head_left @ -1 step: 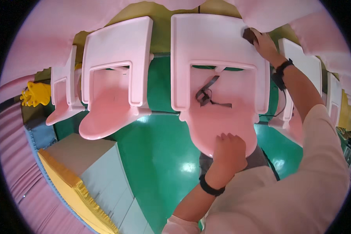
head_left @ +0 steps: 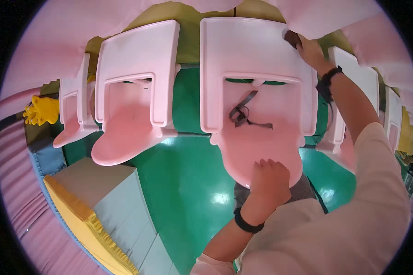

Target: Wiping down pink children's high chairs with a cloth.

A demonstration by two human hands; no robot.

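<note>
Right hand grips small dark-brown blocky pad at pale-pink plastic tray's far right corner, left hand curled, gripping pink moulded-plastic chair's near rim.

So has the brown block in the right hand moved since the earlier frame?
Yes, slightly: the brown block in the right hand sits a little nearer the pink tray's far edge than before.
</note>
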